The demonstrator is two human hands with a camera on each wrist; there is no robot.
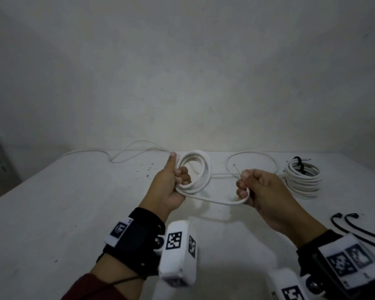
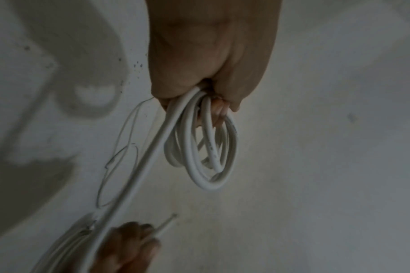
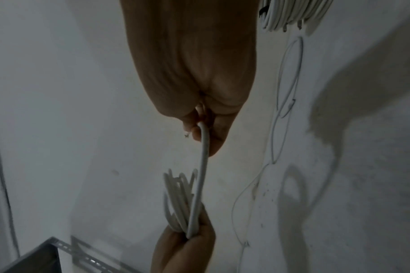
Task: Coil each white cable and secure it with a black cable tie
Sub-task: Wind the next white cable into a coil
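Observation:
My left hand (image 1: 178,180) grips a coil of white cable (image 1: 196,169) with the thumb up, held above the white table (image 1: 74,213). In the left wrist view the coil (image 2: 208,147) hangs from my curled fingers (image 2: 219,109). A free strand (image 1: 214,201) runs from the coil to my right hand (image 1: 247,187), which holds it in a fist near the cable's end. The right wrist view shows the strand (image 3: 203,157) leaving my fingers (image 3: 213,136). Two loose black cable ties (image 1: 355,228) lie at the right edge.
A finished white coil (image 1: 302,179) bound with a black tie (image 1: 299,164) sits at the back right. Another loose white cable (image 1: 251,163) loops behind my hands and trails left (image 1: 121,152) along the table's far edge by the wall.

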